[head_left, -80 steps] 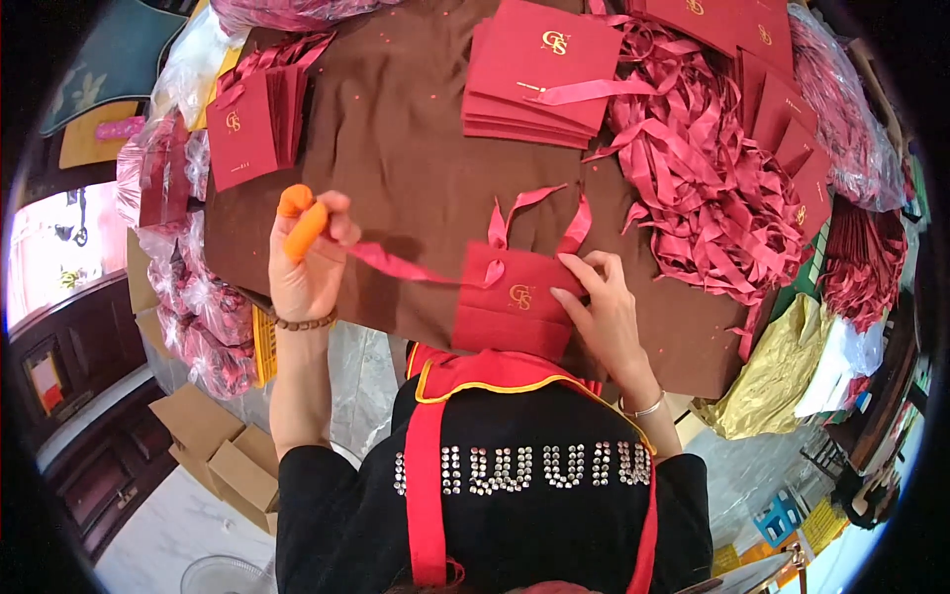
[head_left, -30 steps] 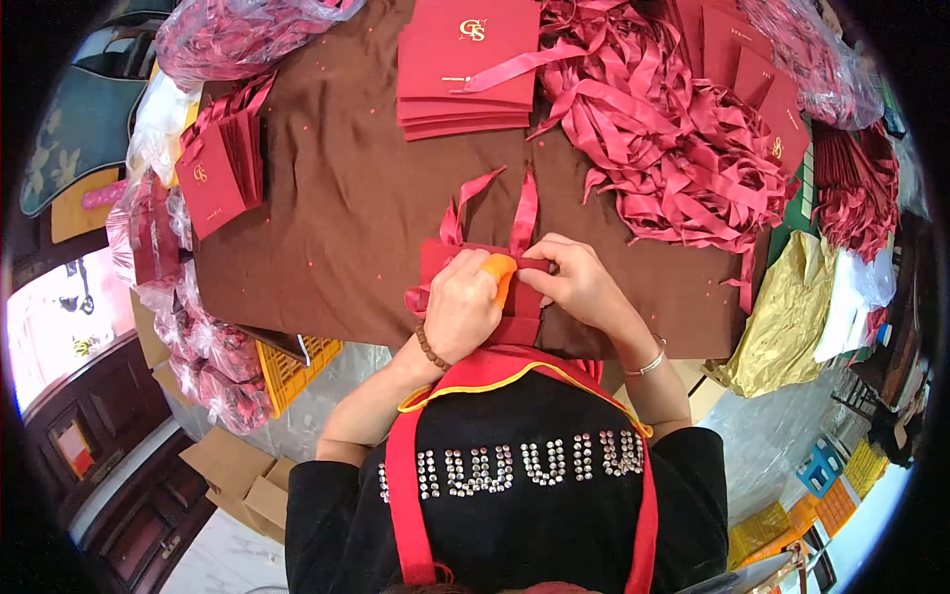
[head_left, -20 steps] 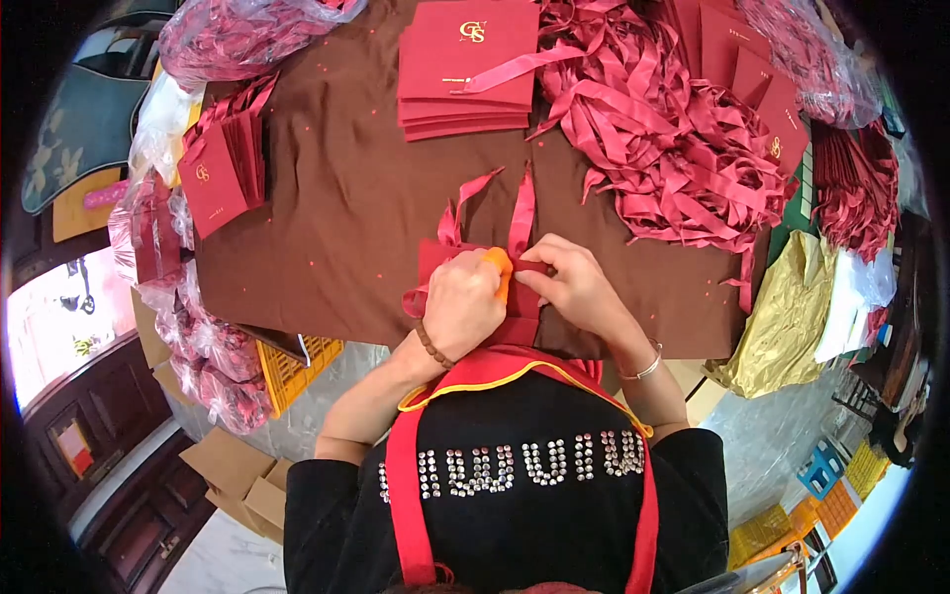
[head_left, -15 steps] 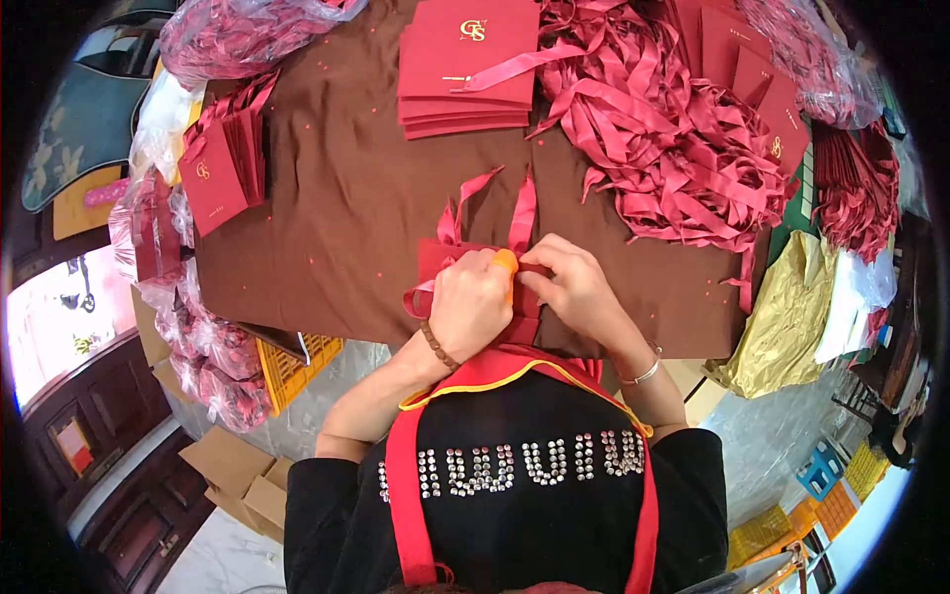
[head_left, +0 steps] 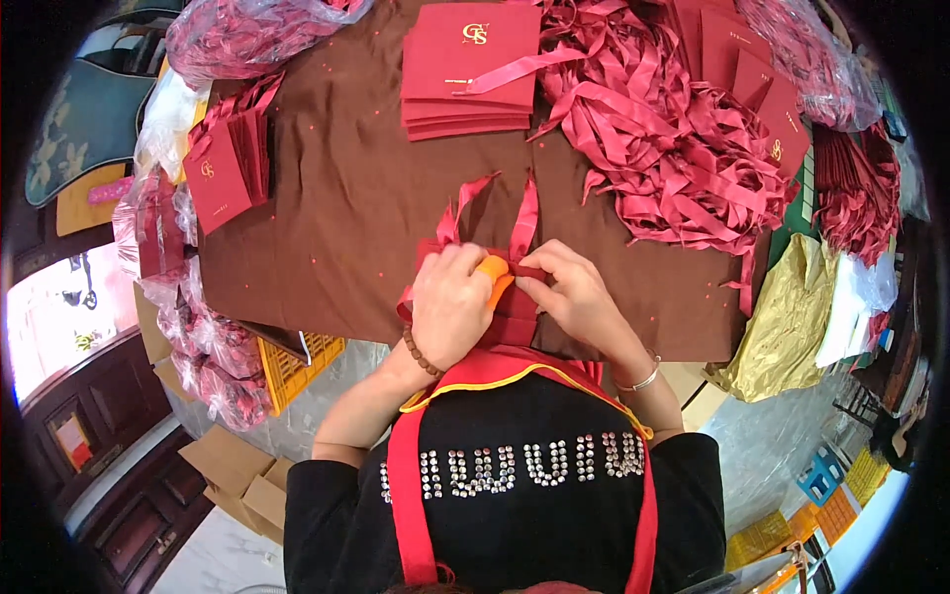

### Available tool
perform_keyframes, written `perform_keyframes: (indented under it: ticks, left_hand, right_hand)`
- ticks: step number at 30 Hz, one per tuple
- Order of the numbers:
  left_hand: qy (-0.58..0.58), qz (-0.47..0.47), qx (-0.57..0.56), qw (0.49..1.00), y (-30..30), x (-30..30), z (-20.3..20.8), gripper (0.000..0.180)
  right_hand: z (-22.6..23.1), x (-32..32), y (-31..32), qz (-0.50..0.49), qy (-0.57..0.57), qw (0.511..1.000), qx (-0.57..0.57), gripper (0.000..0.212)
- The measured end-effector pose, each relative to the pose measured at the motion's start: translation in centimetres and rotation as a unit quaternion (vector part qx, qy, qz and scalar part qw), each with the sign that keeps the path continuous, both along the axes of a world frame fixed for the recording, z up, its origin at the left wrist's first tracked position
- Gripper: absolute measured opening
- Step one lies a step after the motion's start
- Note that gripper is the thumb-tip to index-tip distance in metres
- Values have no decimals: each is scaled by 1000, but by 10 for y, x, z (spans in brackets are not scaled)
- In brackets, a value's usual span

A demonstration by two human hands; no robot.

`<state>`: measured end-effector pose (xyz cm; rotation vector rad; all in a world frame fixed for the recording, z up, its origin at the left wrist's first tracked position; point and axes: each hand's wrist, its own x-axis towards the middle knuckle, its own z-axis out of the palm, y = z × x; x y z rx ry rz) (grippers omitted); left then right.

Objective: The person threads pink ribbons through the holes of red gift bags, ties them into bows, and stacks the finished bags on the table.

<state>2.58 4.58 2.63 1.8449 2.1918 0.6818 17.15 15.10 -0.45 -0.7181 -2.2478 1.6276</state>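
Note:
At the table's near edge lies a small dark red gift bag (head_left: 515,331), partly hidden under my hands. Two red ribbon ends (head_left: 525,215) stick up from its far side. My left hand (head_left: 450,309) is closed over the bag's left part. A bright orange piece (head_left: 495,277) shows at its thumb; whether it is a finger cover or a tool I cannot tell. My right hand (head_left: 574,292) pinches at the bag's middle, fingertips close to the orange piece. What lies between those fingertips is too small to make out.
A brown cloth (head_left: 336,198) covers the table. Beyond my hands stands a stack of red bags (head_left: 465,74), beside a big heap of red ribbons (head_left: 673,158). More bags (head_left: 223,168) lie at the left. Gold wrapping (head_left: 787,322) hangs at the right edge.
My left hand has shifted slightly left, and the orange piece has tilted and moved a little left with it. My right hand stays pinched in nearly the same place.

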Motion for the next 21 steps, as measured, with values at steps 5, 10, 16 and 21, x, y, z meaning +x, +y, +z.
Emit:
perform_keyframes:
  ticks: [5, 10, 16, 21]
  left_hand:
    - [-47, -45, -25, 998, 0, -10, 10, 13]
    - [-220, -34, -162, 961, 12, -39, 24, 17]
    - [-202, -101, -335, 915, 34, -60, 22, 23]
    - [-203, -90, -416, 882, 51, -60, 18, 24]
  right_hand:
    - [10, -1, -5, -25, -5, 1000, 7, 21]
    - [8, -5, -11, -45, 28, 996, 77, 23]
    - [11, -8, -19, -54, -3, 992, 115, 21]
    - [0, -9, -28, -82, 22, 978, 193, 19]
